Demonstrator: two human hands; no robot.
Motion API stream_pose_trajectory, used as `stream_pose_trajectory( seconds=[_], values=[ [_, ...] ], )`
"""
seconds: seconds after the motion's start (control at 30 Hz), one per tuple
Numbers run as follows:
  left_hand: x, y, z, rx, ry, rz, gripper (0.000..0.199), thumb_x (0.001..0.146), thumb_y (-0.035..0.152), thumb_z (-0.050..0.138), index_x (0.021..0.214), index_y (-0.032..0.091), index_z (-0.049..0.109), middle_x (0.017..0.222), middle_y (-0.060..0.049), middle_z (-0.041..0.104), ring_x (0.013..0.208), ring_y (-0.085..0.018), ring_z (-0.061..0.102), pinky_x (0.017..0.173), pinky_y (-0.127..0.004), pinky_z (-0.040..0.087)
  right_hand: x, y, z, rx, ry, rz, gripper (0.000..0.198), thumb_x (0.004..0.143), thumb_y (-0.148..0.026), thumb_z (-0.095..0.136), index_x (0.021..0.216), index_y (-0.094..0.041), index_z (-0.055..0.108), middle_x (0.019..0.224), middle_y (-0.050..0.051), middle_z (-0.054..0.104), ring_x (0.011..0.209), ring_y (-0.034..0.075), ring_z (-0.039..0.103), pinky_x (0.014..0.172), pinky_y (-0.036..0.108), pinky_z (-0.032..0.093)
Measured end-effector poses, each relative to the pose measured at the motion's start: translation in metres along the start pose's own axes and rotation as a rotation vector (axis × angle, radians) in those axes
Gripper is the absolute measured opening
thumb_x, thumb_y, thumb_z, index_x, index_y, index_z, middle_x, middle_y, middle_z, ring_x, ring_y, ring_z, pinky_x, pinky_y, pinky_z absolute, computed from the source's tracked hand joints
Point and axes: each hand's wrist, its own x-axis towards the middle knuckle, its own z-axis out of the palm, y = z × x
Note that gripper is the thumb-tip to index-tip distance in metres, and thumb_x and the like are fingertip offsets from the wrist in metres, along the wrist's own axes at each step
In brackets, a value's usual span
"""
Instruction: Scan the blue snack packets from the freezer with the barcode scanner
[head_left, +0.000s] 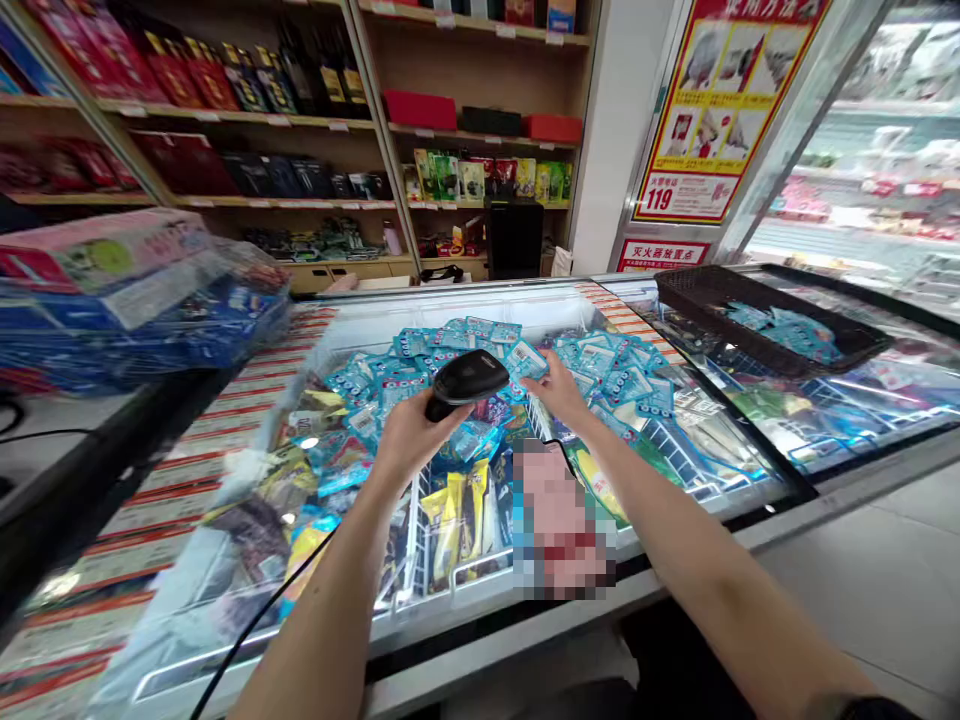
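Observation:
My left hand is wrapped round the handle of a black barcode scanner, whose head points right. Its cord runs down along my left forearm. Between the fingers of my right hand is a small blue packet with a white label, close to the scanner's head. Many similar blue packets lie spread beneath both hands on the freezer's glass top. Below my right wrist rests a flat, pixelated pinkish object, perhaps a phone.
Wrapped blue goods with a pink box on top stand at the left. A dark basket at the right holds several blue packets. Ice-cream packages show inside the freezer. Stocked shelves and a black screen or chair back are behind.

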Motion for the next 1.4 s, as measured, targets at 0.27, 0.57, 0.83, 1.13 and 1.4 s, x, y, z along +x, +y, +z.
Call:
stream_pose_trajectory(
  seconds=[0.27,0.57,0.83,1.13,1.4],
  values=[
    [0.002,-0.004,0.005,0.008,0.024,-0.004,0.053,0.071,0.064,0.059,0.088,0.015,0.069,0.059,-0.003,0.064,0.054,-0.017,0.056,0.047,-0.024,0.030,-0.001,-0.006,-0.002,0.010,-0.012,0.048,0.050,0.080,-0.042,0.063,0.121,-0.022,0.045,0.095,0.003,0.065,0.076,0.017,0.063,0.073,0.031,0.049],
    [0.002,-0.004,0.006,0.018,0.063,-0.011,0.053,0.070,0.064,0.058,0.089,0.016,0.069,0.064,-0.004,0.067,0.059,-0.018,0.058,0.050,-0.024,0.031,-0.003,-0.008,-0.002,0.007,-0.012,0.031,0.048,0.080,-0.043,0.061,0.120,-0.021,0.045,0.089,0.001,0.064,0.074,0.017,0.061,0.071,0.030,0.048],
    [0.000,0.000,0.004,0.034,0.062,0.000,0.054,0.070,0.065,0.059,0.088,0.015,0.070,0.064,-0.003,0.066,0.058,-0.018,0.057,0.050,-0.024,0.031,-0.003,-0.010,-0.002,0.021,-0.022,0.033,0.048,0.080,-0.043,0.061,0.120,-0.022,0.044,0.093,0.002,0.064,0.075,0.017,0.062,0.072,0.031,0.048],
    [0.000,0.002,0.004,0.044,0.031,0.017,0.053,0.071,0.065,0.058,0.090,0.017,0.069,0.069,-0.005,0.068,0.061,-0.020,0.059,0.049,-0.025,0.032,-0.002,-0.008,-0.001,-0.014,-0.008,0.012,0.049,0.079,-0.043,0.062,0.121,-0.022,0.046,0.099,0.004,0.064,0.079,0.019,0.061,0.075,0.033,0.048],
    [0.001,-0.002,0.004,-0.018,0.081,-0.009,0.053,0.071,0.063,0.059,0.093,0.017,0.069,0.068,-0.004,0.068,0.064,-0.020,0.061,0.052,-0.024,0.036,-0.002,-0.028,-0.018,-0.167,0.006,-0.004,0.059,0.079,-0.031,0.055,0.135,-0.022,0.038,0.091,0.002,0.065,0.065,0.018,0.057,0.075,0.036,0.047]
  ],
)
